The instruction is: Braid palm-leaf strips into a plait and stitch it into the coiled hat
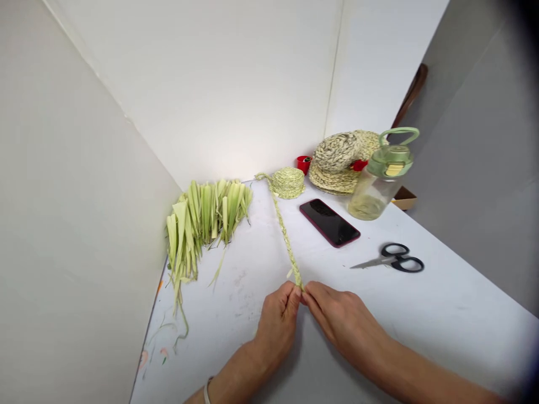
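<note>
A thin pale-green braid (285, 234) of plant leaf runs down the table from a round coil (288, 183) of the same braid. At its near end my left hand (278, 314) is closed, thumb and fingers pinching the braid. Right beside it my right hand (337, 311) also grips the braid's end, fingers closed and almost touching the left thumb. The very tip between the fingers is hidden. A small loose leaf end sticks out just above the left hand. To the left lies a pile of pale-green leaf strips (210, 210).
Black-handled scissors (393, 259) and a dark phone (329, 222) lie on the right. Behind them stand a clear bottle (373, 188) with a green lid, woven braided pieces (337, 157) and a red cup (303, 164). White walls (210, 84) border the white table (236, 331).
</note>
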Available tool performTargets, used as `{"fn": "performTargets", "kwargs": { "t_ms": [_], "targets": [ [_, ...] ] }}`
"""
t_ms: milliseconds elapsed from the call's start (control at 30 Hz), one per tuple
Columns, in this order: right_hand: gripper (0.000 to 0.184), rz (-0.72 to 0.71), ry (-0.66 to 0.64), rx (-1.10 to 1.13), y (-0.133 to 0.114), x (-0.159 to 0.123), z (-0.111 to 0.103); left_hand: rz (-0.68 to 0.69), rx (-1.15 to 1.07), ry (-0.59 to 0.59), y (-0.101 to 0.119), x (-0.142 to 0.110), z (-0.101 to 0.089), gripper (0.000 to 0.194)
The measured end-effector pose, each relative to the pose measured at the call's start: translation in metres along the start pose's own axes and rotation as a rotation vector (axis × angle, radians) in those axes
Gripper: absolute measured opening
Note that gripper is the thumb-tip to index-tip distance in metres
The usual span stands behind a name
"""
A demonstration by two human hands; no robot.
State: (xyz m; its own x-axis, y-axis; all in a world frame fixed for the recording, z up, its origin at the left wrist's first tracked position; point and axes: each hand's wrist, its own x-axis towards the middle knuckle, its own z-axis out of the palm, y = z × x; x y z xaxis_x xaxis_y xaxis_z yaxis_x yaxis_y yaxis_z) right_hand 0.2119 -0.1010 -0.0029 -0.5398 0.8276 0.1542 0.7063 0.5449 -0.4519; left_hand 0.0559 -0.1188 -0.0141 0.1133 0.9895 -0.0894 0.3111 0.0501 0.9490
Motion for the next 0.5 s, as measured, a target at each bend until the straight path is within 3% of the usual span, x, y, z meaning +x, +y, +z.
{"fn": "performTargets", "kwargs": {
  "t_ms": [100,200,500],
  "targets": [
    [0.02,-0.153,0.135,-0.251,0.004,-0.004,0.011,0.016,-0.017,-0.006,-0.002,0.001,-0.001,0.04],
    [0.027,-0.254,0.225,-0.396,0.002,-0.007,0.011,0.015,-0.038,-0.006,-0.003,0.002,-0.001,0.041],
    [0.032,-0.372,0.35,-0.633,-0.014,-0.009,0.004,0.008,-0.163,-0.046,-0.002,0.002,-0.001,0.046]
  ]
}}
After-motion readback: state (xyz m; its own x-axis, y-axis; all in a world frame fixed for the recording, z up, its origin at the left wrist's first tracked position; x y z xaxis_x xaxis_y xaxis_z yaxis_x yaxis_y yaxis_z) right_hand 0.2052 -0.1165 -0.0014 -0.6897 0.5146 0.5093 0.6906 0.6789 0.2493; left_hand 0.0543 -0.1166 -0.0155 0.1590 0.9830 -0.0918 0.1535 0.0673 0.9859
